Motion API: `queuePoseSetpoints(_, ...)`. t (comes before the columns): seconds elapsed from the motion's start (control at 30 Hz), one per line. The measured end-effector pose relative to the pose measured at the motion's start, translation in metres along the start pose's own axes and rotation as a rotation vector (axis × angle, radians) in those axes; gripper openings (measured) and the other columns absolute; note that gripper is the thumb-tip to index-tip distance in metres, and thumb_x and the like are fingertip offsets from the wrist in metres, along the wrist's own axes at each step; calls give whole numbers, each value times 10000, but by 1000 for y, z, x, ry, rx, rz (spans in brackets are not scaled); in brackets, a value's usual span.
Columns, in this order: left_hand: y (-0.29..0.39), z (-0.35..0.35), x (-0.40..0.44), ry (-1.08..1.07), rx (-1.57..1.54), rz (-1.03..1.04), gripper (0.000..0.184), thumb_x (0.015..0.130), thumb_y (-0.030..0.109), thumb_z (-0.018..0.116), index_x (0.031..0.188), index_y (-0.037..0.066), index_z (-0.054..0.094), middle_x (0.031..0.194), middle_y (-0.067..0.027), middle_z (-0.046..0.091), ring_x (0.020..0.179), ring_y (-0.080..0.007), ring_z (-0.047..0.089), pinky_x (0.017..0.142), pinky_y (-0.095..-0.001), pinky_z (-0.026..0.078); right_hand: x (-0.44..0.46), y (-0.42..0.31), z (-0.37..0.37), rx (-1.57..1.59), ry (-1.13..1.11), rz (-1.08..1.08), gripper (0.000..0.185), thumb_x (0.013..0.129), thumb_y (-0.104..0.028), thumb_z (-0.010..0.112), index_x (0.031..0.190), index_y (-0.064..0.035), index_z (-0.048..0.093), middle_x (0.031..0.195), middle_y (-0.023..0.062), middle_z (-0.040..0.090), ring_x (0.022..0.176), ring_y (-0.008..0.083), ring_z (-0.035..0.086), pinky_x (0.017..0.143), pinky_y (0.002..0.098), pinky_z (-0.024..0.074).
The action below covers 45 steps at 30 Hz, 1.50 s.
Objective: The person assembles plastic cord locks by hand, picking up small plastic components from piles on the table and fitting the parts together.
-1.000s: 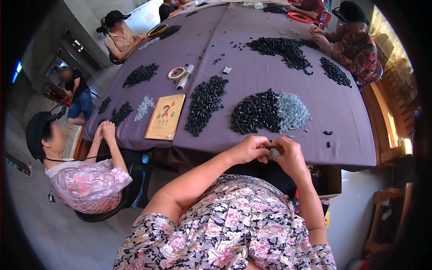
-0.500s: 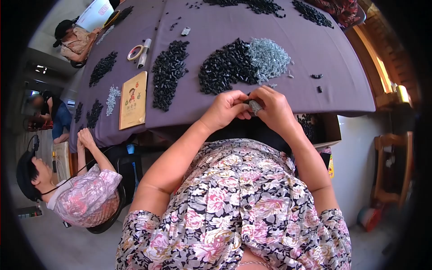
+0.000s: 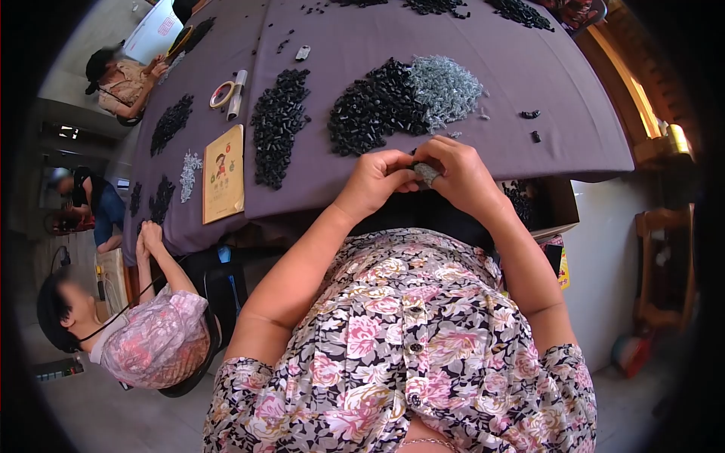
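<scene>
At the table's near edge, my left hand (image 3: 384, 181) and my right hand (image 3: 459, 172) meet, both closed with thumbs and fingertips pinched together. Between the fingertips a small black piece shows in part; the fingers hide most of it. A grey, rough-looking lump or wrap (image 3: 427, 175) lies against my right hand's fingers; I cannot tell whether it is worn or held. Just beyond my hands is a heap of small black tube-like parts (image 3: 377, 109). A heap of small clear, silvery parts (image 3: 445, 89) touches its right side.
A purple-grey cloth (image 3: 544, 90) covers the table. Left lie another black heap (image 3: 279, 128), a tan booklet (image 3: 224, 174), a tape roll (image 3: 222, 94) and a clear roll (image 3: 237, 94). An open box (image 3: 555, 208) with black parts sits below the edge. A co-worker (image 3: 151, 332) sits at left.
My hands stay pinched together at the table edge, with small shifts of the fingers. The view has tilted slightly. The co-worker at left has turned their head.
</scene>
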<state>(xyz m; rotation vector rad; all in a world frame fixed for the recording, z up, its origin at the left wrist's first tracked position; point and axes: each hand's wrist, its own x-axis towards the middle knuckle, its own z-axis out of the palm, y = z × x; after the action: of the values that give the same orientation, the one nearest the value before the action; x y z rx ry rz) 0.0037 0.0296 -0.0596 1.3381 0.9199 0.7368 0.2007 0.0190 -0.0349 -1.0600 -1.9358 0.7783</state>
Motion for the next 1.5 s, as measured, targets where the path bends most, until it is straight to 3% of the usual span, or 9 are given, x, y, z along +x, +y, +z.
queuePoseSetpoints(0.27, 6, -1, -1, -18, 48, -6, 210, 933, 74, 602, 1118, -24, 624, 936, -68, 694, 771, -104, 668, 709, -218, 546, -1, 6, -1, 213, -38, 138, 213, 730, 45, 689, 936, 30, 634, 814, 135, 638, 761, 224, 662, 685, 324, 520)
queuePoseSetpoints(0.37, 5, 0, -1, -16, 51, 2, 212, 935, 80, 603, 1120, -20, 626, 928, -62, 694, 766, -98, 665, 707, -215, 544, -2, 6, -1, 140, -45, 117, 195, 756, 92, 652, 940, 31, 634, 838, 81, 653, 807, 145, 661, 709, 284, 524)
queuePoseSetpoints(0.57, 1, 1, -1, -10, 67, 11, 209, 933, 75, 605, 1120, -14, 629, 928, -52, 690, 762, -85, 662, 697, -204, 538, -2, 4, -2, 13, -32, 57, 244, 705, 104, 639, 939, 37, 621, 835, 120, 616, 785, 211, 664, 697, 307, 515)
queuePoseSetpoints(0.67, 3, 3, -1, 10, 108, 0, 208, 928, 73, 612, 1115, -15, 631, 930, -51, 689, 760, -83, 661, 692, -202, 538, -4, 0, -2, 4, -6, 65, 245, 665, 53, 629, 908, 23, 628, 849, 182, 621, 799, 361, 628, 718, 389, 495)
queuePoseSetpoints(1.5, 3, 4, -1, 7, 90, -11, 197, 955, 127, 581, 1098, 3, 632, 903, -44, 687, 727, -79, 651, 654, -200, 526, -5, -11, -4, -277, -33, -81, 178, 698, 21, 633, 873, -13, 623, 879, 158, 607, 825, 389, 620, 724, 452, 500)
